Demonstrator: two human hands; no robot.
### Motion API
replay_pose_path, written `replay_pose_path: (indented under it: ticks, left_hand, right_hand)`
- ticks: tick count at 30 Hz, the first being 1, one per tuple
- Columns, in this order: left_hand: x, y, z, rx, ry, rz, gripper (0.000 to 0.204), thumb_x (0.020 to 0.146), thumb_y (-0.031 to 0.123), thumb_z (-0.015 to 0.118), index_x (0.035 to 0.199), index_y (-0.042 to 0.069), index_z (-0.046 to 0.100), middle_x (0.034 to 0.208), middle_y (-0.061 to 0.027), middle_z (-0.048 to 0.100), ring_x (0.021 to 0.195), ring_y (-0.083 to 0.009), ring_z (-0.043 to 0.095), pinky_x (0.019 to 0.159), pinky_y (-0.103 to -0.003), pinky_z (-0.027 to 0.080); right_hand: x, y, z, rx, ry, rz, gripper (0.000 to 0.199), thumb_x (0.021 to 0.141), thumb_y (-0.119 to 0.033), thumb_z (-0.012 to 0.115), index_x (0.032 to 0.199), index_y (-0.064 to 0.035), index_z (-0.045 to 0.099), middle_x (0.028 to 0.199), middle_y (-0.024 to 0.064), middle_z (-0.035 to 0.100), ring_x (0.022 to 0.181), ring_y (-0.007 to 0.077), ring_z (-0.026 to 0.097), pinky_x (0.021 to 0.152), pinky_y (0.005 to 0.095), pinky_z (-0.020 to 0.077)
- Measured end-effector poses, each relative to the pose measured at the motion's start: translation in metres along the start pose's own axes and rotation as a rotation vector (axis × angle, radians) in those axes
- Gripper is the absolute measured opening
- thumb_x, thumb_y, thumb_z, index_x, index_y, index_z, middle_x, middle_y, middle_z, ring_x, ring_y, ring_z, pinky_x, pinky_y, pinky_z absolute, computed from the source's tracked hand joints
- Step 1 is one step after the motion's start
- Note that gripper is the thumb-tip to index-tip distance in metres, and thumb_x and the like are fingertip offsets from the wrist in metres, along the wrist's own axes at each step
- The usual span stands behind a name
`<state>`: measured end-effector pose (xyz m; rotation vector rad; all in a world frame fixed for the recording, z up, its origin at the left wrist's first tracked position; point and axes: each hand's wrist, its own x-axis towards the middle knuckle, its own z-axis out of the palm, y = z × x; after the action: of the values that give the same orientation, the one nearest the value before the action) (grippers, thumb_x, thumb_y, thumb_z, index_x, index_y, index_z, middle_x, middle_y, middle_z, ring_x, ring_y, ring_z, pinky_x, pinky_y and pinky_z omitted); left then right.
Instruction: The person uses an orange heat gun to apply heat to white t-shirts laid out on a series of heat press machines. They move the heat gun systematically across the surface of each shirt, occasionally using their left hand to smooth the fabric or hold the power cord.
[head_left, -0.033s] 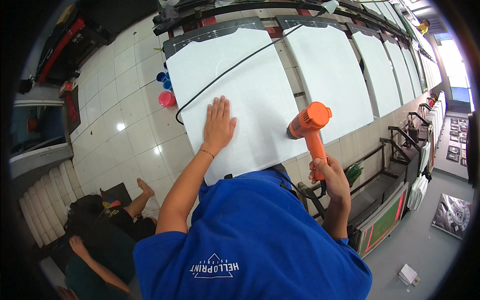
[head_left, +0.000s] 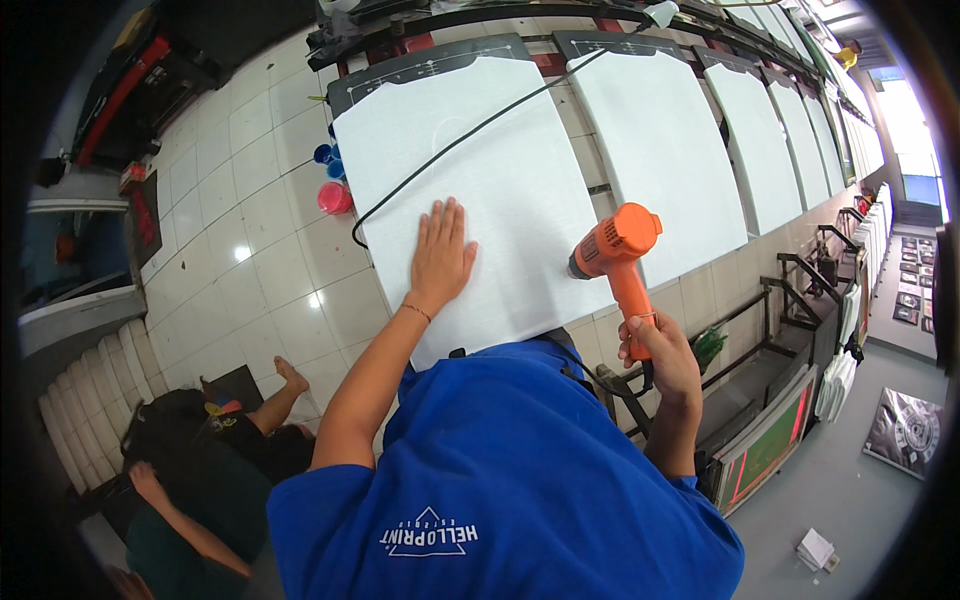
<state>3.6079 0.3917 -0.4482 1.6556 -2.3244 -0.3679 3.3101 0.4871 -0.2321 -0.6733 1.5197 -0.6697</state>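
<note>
A white T-shirt (head_left: pixel 500 150) lies stretched flat over a dark board (head_left: pixel 430 62) in front of me. My left hand (head_left: pixel 441 262) rests palm down on the lower middle of the cloth, its fingers stretched out. By its handle, my right hand (head_left: pixel 660 345) grips an orange heat gun (head_left: pixel 622 255) at the right edge of that board. The gun's dark nozzle points left, over the cloth's lower right. A black power cord (head_left: pixel 450 148) runs diagonally across the shirt from upper right to the left edge.
More boards with white shirts (head_left: pixel 665 150) stand in a row to the right. Pink (head_left: pixel 334 198) and blue (head_left: pixel 335 169) containers sit beside the board's left edge. Another person (head_left: pixel 200 500) sits on the tiled floor (head_left: pixel 240 260) at lower left. A metal frame (head_left: pixel 770 320) stands at right.
My left hand has slid slightly to the right and nearer to me on the shirt. The heat gun's nozzle has shifted a little to the left. The seated person's arm has moved slightly.
</note>
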Motion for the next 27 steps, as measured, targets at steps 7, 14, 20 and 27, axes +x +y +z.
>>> replay_pose_path:
  ticks: [7,14,20,27]
  left_hand:
    - [-0.053,0.019,-0.002,-0.051,-0.14,0.162,0.066,0.098,0.035,0.047,0.149,-0.004,0.031,0.158,-0.0188,0.027,0.148,-0.0341,0.021,0.121,-0.049,0.016]
    - [0.004,-0.017,-0.007,0.026,0.015,0.04,0.067,0.096,0.03,0.052,0.148,-0.006,0.031,0.157,-0.0215,0.026,0.148,-0.0363,0.02,0.121,-0.049,0.015]
    - [0.016,-0.013,-0.002,0.01,0.046,0.008,0.066,0.097,0.031,0.05,0.148,-0.006,0.031,0.157,-0.0211,0.027,0.147,-0.0369,0.021,0.121,-0.05,0.016]
    - [-0.038,0.017,-0.002,-0.052,-0.115,0.172,0.064,0.099,0.034,0.047,0.148,-0.004,0.032,0.158,-0.0191,0.027,0.148,-0.0352,0.022,0.121,-0.049,0.017]
  right_hand:
    - [0.021,0.002,0.01,-0.027,-0.049,-0.046,0.032,0.095,-0.027,0.059,0.109,0.0015,0.055,0.085,0.0048,0.06,0.067,0.0127,0.062,0.058,0.0275,0.0498]
    - [0.022,-0.01,0.014,-0.122,0.006,-0.072,0.031,0.095,-0.027,0.059,0.108,0.0008,0.055,0.085,0.0053,0.06,0.067,0.0124,0.062,0.056,0.0266,0.0493]
    - [0.024,-0.016,0.011,0.06,-0.006,-0.031,0.032,0.094,-0.028,0.06,0.107,0.0008,0.055,0.084,0.0048,0.06,0.067,0.0121,0.062,0.056,0.0263,0.0492]
    - [0.043,-0.019,0.02,0.064,-0.073,-0.057,0.029,0.095,-0.028,0.06,0.102,-0.0002,0.055,0.084,0.0049,0.059,0.067,0.013,0.062,0.058,0.0278,0.0497]
